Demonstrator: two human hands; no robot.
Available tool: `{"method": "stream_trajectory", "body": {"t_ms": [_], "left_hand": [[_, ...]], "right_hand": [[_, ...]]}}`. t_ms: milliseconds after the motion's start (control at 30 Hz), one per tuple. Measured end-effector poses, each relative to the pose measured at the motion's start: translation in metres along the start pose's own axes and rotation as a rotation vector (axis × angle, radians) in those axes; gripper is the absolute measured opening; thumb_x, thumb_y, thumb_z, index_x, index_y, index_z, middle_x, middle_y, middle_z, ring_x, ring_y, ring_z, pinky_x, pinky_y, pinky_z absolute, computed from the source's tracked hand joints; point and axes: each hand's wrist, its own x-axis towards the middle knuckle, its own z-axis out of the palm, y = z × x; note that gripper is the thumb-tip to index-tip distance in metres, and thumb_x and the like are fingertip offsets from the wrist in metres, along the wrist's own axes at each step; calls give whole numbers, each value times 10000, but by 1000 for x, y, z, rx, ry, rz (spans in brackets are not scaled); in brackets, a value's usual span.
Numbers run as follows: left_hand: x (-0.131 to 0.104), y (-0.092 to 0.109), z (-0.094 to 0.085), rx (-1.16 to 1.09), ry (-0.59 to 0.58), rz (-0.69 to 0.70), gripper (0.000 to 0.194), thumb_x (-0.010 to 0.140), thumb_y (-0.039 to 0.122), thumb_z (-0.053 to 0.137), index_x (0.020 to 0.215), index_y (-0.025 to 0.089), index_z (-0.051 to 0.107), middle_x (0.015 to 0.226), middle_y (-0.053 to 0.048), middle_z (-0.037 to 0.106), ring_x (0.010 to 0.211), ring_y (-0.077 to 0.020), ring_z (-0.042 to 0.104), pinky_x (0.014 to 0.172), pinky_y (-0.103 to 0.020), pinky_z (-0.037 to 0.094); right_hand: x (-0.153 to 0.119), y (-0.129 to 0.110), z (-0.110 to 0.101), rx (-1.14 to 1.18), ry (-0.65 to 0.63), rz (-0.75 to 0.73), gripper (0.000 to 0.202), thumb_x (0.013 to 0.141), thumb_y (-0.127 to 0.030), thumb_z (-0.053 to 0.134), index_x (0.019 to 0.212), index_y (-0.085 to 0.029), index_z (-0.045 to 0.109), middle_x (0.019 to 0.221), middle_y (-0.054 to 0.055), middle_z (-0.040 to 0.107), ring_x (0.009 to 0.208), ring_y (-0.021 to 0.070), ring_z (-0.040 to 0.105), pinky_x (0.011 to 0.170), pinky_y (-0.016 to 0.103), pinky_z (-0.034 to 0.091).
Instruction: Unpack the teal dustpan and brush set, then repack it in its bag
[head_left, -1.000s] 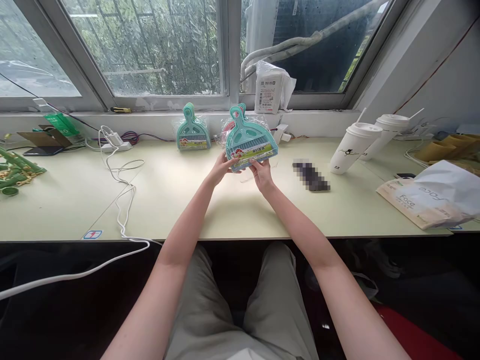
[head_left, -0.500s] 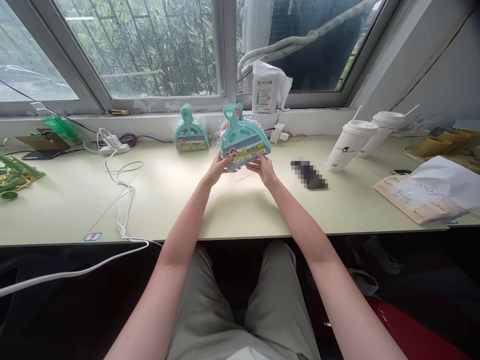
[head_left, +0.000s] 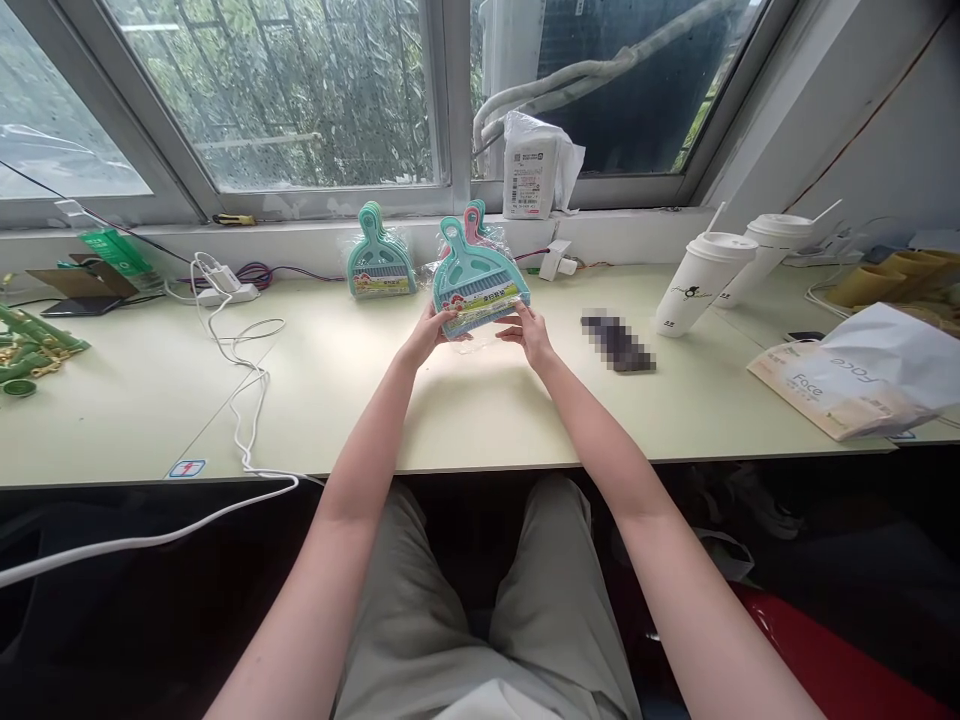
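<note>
Both hands have drifted slightly left since the earlier frame, dustpan pack now tilted left. Left hand (head_left: 421,340) grip closed on the teal dustpan pack (head_left: 478,280) at its 7 o'clock corner; right hand (head_left: 531,333) grip closed on its 5 o'clock corner. Pack held just above the tabletop (head_left: 465,420), handle at 11 o'clock. Second dustpan pack (head_left: 380,268) stands at 9 o'clock, near. Blurred dark item (head_left: 617,341) at 3 o'clock; two white cups (head_left: 701,283) beyond. White cable (head_left: 244,380) at 8 o'clock, well apart.
</note>
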Motion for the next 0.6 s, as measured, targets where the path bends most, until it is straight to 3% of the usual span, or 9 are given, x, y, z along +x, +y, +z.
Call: {"method": "stream_trajectory", "body": {"t_ms": [233,400,500,533,600], "left_hand": [[-3,2,4,20,-10,-12,746,789,218,644,1458,286,321,1378,-108,551,1022,-242,674,793,-441,643],[-4,5,8,9,14,-5,751,759,200,655,1441,284,353,1348,-98,573,950,-221,682,710,-380,648],[-2,5,3,-8,94,-33,684,730,173,637,1378,245,430,1249,-87,624,866,-192,681,649,-326,635],[-1,5,1,-19,135,-46,654,717,164,636,1344,229,460,1199,-81,642,840,-181,678,630,-303,627],[2,4,-6,-55,230,-67,591,699,152,638,1273,200,506,1088,-65,666,788,-157,666,590,-253,602]], "right_hand": [[1,9,5,23,117,23,148,959,-314,604,939,-168,608,709,23,731,542,106,681,533,179,550],[2,-1,-4,-38,44,81,182,969,-328,573,938,-157,630,735,50,751,536,121,683,524,200,554],[4,-9,-13,-182,-88,154,291,979,-370,529,889,-133,672,746,87,756,566,136,697,538,209,556],[4,-12,-16,-268,-78,144,332,983,-381,505,870,-124,684,741,100,752,573,147,700,545,222,559],[4,-18,-22,-491,69,-15,356,988,-363,456,910,-118,701,779,117,750,650,180,719,606,266,578]]}}
